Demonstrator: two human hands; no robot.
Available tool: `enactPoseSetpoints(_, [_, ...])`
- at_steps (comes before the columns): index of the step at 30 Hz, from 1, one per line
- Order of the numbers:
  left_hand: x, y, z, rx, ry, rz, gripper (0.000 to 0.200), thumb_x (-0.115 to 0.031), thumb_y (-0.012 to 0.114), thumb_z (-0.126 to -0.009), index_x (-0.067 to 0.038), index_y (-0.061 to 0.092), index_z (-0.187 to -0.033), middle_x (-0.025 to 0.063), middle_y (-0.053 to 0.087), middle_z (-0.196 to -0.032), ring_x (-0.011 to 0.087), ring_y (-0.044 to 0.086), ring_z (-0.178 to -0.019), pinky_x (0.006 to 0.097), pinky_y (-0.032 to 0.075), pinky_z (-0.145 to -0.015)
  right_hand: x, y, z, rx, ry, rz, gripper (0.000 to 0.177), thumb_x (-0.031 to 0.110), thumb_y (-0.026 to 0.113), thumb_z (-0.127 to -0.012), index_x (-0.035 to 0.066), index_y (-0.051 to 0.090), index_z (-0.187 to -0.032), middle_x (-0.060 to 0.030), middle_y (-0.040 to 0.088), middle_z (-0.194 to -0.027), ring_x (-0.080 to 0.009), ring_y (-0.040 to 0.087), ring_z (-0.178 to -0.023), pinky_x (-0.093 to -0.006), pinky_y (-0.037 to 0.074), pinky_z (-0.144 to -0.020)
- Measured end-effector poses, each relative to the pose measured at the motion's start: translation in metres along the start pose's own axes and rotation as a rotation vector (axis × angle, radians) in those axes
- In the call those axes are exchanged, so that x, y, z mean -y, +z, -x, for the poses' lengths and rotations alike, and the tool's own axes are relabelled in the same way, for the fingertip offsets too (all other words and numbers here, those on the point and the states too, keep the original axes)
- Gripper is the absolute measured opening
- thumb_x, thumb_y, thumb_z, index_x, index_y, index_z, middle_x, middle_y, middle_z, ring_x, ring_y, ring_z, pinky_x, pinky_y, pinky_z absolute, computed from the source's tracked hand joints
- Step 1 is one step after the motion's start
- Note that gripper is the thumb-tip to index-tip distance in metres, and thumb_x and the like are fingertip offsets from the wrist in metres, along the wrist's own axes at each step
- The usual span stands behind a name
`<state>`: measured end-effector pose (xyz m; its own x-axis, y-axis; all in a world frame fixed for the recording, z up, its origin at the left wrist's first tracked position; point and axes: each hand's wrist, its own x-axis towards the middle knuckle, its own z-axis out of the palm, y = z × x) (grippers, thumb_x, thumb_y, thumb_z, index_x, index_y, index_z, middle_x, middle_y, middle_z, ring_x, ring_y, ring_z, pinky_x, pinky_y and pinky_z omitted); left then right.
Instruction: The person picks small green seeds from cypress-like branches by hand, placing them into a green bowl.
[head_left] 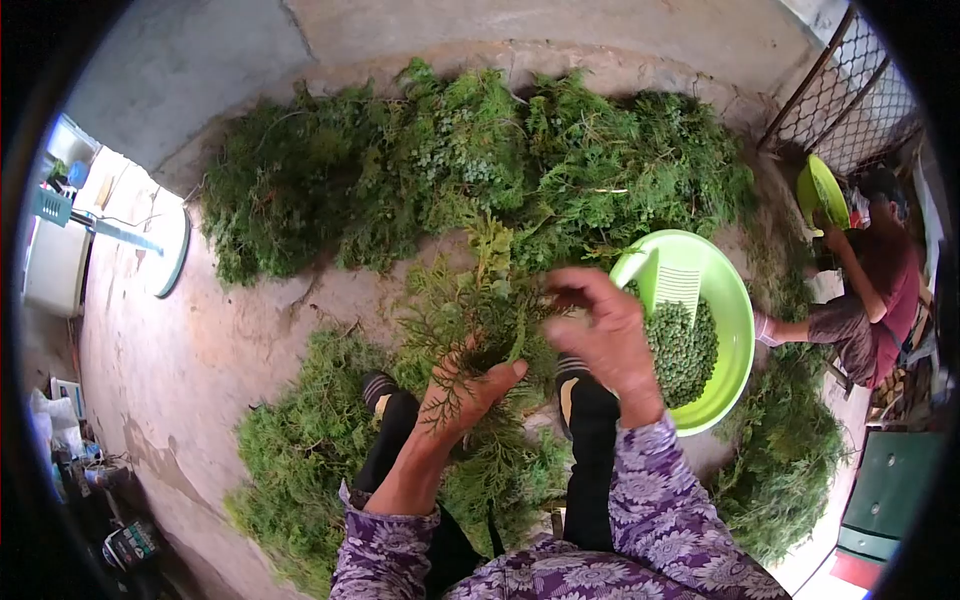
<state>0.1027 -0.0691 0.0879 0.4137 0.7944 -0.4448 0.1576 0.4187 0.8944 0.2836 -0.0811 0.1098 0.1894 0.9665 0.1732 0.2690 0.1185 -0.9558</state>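
Observation:
My left hand point(470, 390) is wrapped round a leafy conifer branch point(480, 300), whose flat green sprays fan out above and over the fingers. Just right of the branch hovers my right hand point(608, 335), its thumb and fingers apart and bent, with nothing visible between them. Beside that hand stands a light green plastic basin point(738, 350) with a ridged washboard section point(678, 285). Many small round green cones or berries point(682, 355) lie inside it.
A long heap of cut conifer branches point(460, 160) lies along the wall. Another branch pile point(300, 450) is at my left foot, and more greenery point(780, 470) is at right. A seated person point(870, 290) holds a green basin point(822, 195). A fan base point(172, 250) stands left.

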Motion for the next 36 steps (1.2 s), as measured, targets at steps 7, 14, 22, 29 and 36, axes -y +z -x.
enactPoseSetpoints(7, [-0.005,-0.007,0.002,-0.006,0.101,0.195,0.025,-0.015,0.063,-0.078,-0.002,0.055,-0.097,0.0013,0.056,-0.078,0.0088,0.049,-0.070,0.0252,0.042,-0.061,0.005,0.030,-0.001,0.081,-0.157,0.128,0.023,0.003,0.067,-0.064,0.004,0.058,-0.085,-0.0092,0.057,-0.077,-0.0217,0.057,-0.076,-0.0302,0.044,-0.066])
enactPoseSetpoints(14, [-0.013,-0.018,0.000,-0.166,-0.077,0.367,0.035,-0.032,0.059,-0.081,-0.004,0.056,-0.101,0.0055,0.058,-0.089,0.0130,0.055,-0.073,0.0277,0.044,-0.063,0.003,0.036,-0.003,0.077,-0.218,0.065,0.020,-0.003,0.062,-0.066,0.006,0.059,-0.083,-0.0074,0.056,-0.081,-0.0222,0.057,-0.075,-0.0303,0.044,-0.068])
enactPoseSetpoints(22, [-0.009,-0.034,-0.007,-0.336,-0.091,0.327,0.055,-0.048,0.055,-0.078,-0.004,0.056,-0.112,0.0057,0.056,-0.109,0.0136,0.050,-0.098,0.0283,0.038,-0.085,0.009,0.050,0.007,0.274,-0.337,0.275,0.024,-0.002,0.061,-0.060,0.007,0.059,-0.082,-0.0079,0.053,-0.087,-0.0260,0.052,-0.082,-0.0340,0.043,-0.069])
enactPoseSetpoints(29, [-0.026,-0.035,-0.003,-0.385,-0.160,0.256,0.045,-0.043,0.053,-0.082,-0.005,0.058,-0.104,0.0060,0.060,-0.092,0.0141,0.055,-0.078,0.0269,0.043,-0.070,0.009,0.059,0.014,0.413,-0.379,0.167,0.023,-0.001,0.062,-0.060,0.007,0.060,-0.082,-0.0074,0.054,-0.087,-0.0251,0.052,-0.080,-0.0331,0.042,-0.068])
enactPoseSetpoints(36, [-0.002,-0.033,-0.006,-0.297,0.154,0.246,0.031,-0.036,0.050,-0.086,-0.006,0.059,-0.089,0.0001,0.052,-0.060,0.0097,0.045,-0.053,0.0253,0.035,-0.048,0.018,0.031,0.005,0.307,0.335,-0.474,0.012,0.007,0.062,-0.075,0.006,0.059,-0.086,-0.0004,0.055,-0.077,-0.0127,0.053,-0.068,-0.0260,0.044,-0.064])
